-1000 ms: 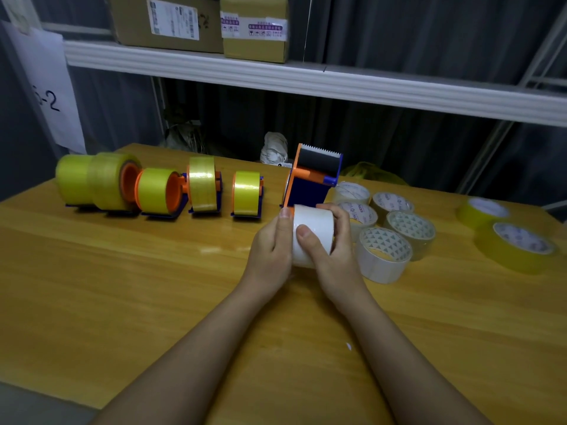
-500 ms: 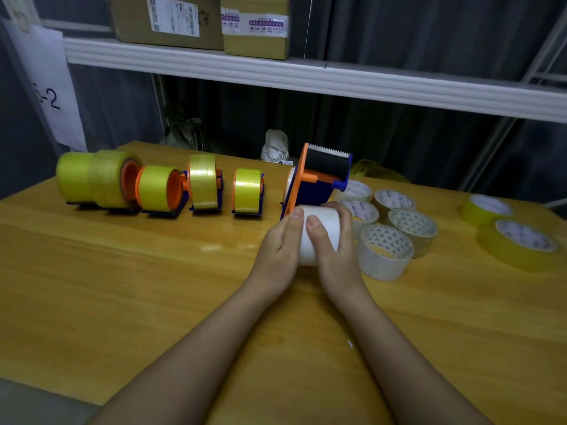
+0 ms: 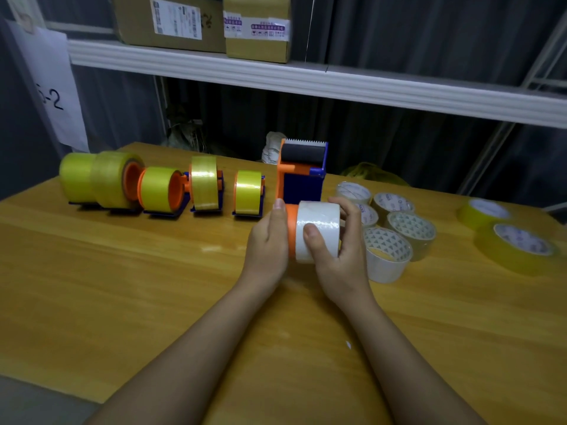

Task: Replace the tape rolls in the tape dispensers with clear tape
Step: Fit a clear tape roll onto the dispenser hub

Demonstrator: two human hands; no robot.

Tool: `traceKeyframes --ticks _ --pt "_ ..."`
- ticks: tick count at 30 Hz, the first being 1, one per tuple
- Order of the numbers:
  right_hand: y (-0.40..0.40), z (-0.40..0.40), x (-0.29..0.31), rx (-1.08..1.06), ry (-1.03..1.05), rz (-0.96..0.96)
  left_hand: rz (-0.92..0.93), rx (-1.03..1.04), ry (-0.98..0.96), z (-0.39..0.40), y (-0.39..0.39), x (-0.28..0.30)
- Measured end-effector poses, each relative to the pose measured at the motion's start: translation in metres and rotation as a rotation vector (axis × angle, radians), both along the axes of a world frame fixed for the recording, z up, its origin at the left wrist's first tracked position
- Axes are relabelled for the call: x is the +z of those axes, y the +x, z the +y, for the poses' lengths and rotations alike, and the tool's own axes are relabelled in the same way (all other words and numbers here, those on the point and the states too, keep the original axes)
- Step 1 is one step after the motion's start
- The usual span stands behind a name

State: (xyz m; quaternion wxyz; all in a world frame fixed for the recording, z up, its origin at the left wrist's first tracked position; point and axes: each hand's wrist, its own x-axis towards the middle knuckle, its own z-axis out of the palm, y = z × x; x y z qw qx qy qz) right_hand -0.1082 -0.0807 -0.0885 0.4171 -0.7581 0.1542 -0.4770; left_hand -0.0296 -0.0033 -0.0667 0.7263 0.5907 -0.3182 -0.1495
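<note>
A blue and orange tape dispenser (image 3: pixel 302 182) stands at the table's middle, its toothed blade and black roller on top. My right hand (image 3: pixel 340 250) grips a whitish clear tape roll (image 3: pixel 319 222) that sits partway over the dispenser's orange hub (image 3: pixel 291 228). My left hand (image 3: pixel 270 240) presses flat against the orange side, fingers straight. Several dispensers (image 3: pixel 202 184) loaded with yellow tape stand in a row to the left. Several loose clear rolls (image 3: pixel 411 228) lie just right of my right hand.
Two loose yellow rolls (image 3: pixel 515 243) lie at the table's right edge. A white shelf (image 3: pixel 306 81) with cardboard boxes (image 3: pixel 254 26) hangs over the table's back. A crumpled white bag (image 3: pixel 273 148) sits behind the dispenser. The wooden table (image 3: pixel 122 286) stretches toward me.
The dispenser turned, so its roller and blade now face me. The white roll shifted right, uncovering the orange hub, and my left hand flattened against the orange side.
</note>
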Motion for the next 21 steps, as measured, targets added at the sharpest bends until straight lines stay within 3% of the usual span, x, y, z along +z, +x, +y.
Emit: traceKeyframes --ticks 10,15,21 --pt "0.0 -0.002 0.004 0.067 0.145 -0.036 -0.088 0.036 -0.032 0.002 0.002 -0.003" --pt "-0.01 -0.013 0.013 -0.082 0.39 -0.139 0.09 0.284 -0.064 0.005 0.021 0.008" --pt "-0.015 -0.02 0.011 -0.166 0.136 -0.019 -0.009 0.189 0.011 -0.001 0.024 0.004"
